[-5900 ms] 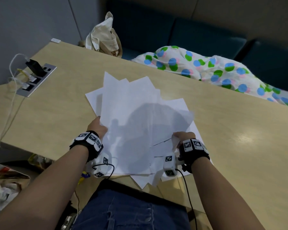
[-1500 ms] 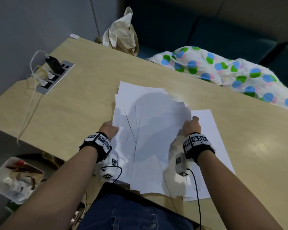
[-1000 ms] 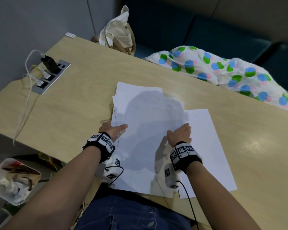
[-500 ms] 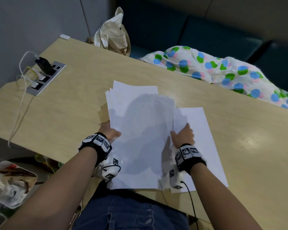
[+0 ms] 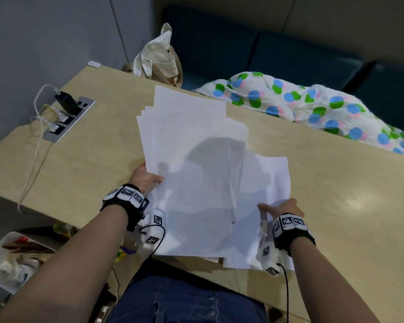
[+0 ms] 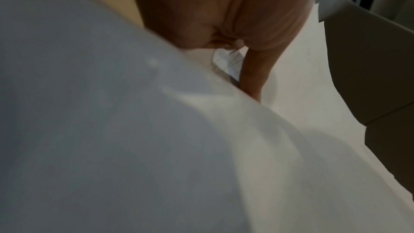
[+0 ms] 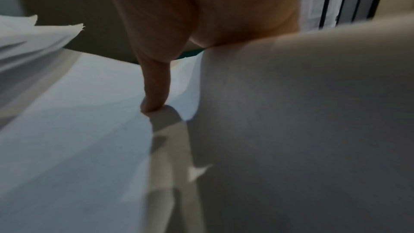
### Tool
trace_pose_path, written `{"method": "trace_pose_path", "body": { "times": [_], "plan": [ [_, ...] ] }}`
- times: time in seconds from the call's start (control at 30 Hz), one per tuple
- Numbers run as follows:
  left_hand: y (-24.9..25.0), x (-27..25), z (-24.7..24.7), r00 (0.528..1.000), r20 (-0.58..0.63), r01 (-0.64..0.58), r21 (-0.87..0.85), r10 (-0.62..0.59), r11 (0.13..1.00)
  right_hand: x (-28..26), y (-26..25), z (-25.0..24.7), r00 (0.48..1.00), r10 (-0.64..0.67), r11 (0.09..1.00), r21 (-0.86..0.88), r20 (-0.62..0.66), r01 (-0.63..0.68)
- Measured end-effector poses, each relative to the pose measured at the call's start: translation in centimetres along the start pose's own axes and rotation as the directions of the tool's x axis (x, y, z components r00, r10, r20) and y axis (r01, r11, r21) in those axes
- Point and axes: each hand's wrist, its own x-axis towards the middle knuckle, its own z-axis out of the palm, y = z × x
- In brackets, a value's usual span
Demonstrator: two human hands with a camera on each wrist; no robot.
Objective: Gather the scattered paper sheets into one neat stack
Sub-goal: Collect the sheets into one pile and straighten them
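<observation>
**Most sheets gathered, one sheet and the squaring-up left**

The bulk of the paper is already in one bundle [image 5: 191,159], which lies over the table [image 5: 336,206] with its near end at the table's near edge and its far end reaching toward the table's far edge, apparently lifted there. The left hand [image 5: 145,179] grips the bundle's left edge, thumb on top and fingers curled beneath; the left wrist view shows the paper caught between thumb and fingers. The bundle is not yet neat: its far corners fan out in steps, so the sheets sit skewed on one another.

One loose sheet [image 5: 266,183] lies just right of the bundle, on the table, its left part tucked under or against the bundle's right edge. The right hand [image 5: 281,208] holds this sheet at its right edge, thumb pressed on the top face; the right wrist view shows the thumb on the paper and the sheet curling up beside the palm, so the hand appears to be pinching it, though the fingers beneath are hidden.

By my reading, the gathering is nearly finished. What is left is to bring the loose sheet onto or under the bundle, then tap or slide the edges until all corners line up and lay the stack flat on the table. No other stray sheets show on the table.
</observation>
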Motion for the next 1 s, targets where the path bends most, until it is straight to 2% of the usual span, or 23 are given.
{"method": "trace_pose_path", "body": {
  "times": [0.13,0.27,0.33,0.5,0.57,0.63,0.7,0.77,0.83,0.9,1.0],
  "plan": [
    [1.4,-0.4,0.7,0.998,-0.039,-0.047,-0.012,0.047,0.999,-0.4,-0.9,-0.2,0.990,-0.144,0.986,0.088,0.006,0.143],
    [3.7,-0.1,1.2,0.991,-0.071,-0.117,-0.008,0.116,0.993,-0.3,-1.2,-0.8,0.984,-0.166,0.971,0.182,0.065,0.152],
    [4.6,0.2,1.5,0.991,-0.048,-0.123,0.032,0.124,0.992,-0.4,-1.2,-0.9,0.976,-0.183,0.952,0.270,0.122,0.145],
    [3.5,-0.8,4.5,0.997,0.028,-0.075,0.154,0.072,0.985,-0.9,-1.3,-1.4,0.950,-0.159,0.907,0.420,0.268,0.034],
    [1.8,-1.2,6.2,0.999,0.032,-0.043,0.277,0.036,0.960,-0.6,-1.0,-1.0,0.914,-0.130,0.870,0.487,0.385,-0.081],
    [0.4,-1.5,7.8,1.000,0.024,0.003,0.373,-0.013,0.928,-0.8,-0.9,-0.8,0.879,-0.151,0.824,0.549,0.453,-0.141],
    [-0.9,-0.9,9.0,0.999,0.016,0.031,0.419,-0.042,0.907,-1.3,-1.0,-0.9,0.883,-0.181,0.830,0.548,0.434,-0.099],
    [-1.4,-0.8,10.0,0.998,0.024,0.047,0.420,-0.062,0.906,-0.6,-0.8,-0.4,0.914,-0.209,0.851,0.526,0.348,-0.006],
    [-1.1,-1.5,10.9,0.998,0.027,0.040,0.516,-0.063,0.856,-0.2,-0.5,0.0,0.939,-0.218,0.869,0.491,0.265,0.063],
    [-0.9,-2.1,11.5,0.998,-0.016,0.062,0.628,-0.067,0.776,-0.1,0.0,0.3,0.944,-0.207,0.892,0.446,0.257,0.074],
    [-0.4,-3.0,12.1,0.988,-0.073,0.148,0.670,-0.133,0.728,-0.3,0.2,0.4,0.936,-0.213,0.887,0.456,0.279,0.066]
  ]
}}
